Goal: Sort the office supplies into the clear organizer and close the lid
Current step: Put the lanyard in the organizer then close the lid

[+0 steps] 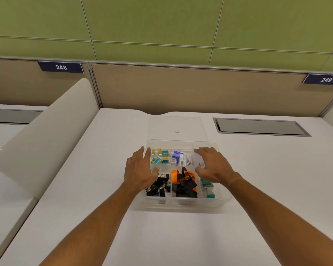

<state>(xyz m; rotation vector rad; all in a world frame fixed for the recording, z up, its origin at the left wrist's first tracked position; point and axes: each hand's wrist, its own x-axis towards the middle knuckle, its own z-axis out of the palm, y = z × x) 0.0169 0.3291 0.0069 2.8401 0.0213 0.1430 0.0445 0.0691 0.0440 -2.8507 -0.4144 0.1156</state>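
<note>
Clear plastic formed the organizer (183, 203), which sat near the middle of the white desk (108, 217), its six compartments open to view. In the far left cell lay small yellow and teal boxes (160, 156); the far middle cell held a blue and white packet (179, 158). Black binder clips (159, 187) filled the near left cell, an orange item wrapped in black strap (184, 184) the near middle, and green and teal pieces (208, 188) the near right. The lid (175, 124), also clear, lay flat on the desk just behind the organizer, off the box. The left hand (139, 168) hovered over the left edge of the organizer with fingers straight and spread, gripping nothing. The right hand (212, 165) was over the right cells, fingers relaxed and extended; whether it touched anything beneath could not be told. Behind the desk stood a tan partition (190, 89) bearing the number plates 248 (61, 67) and 249 (325, 79), and a grey cable hatch (260, 126) was set into the desk to the right.
</note>
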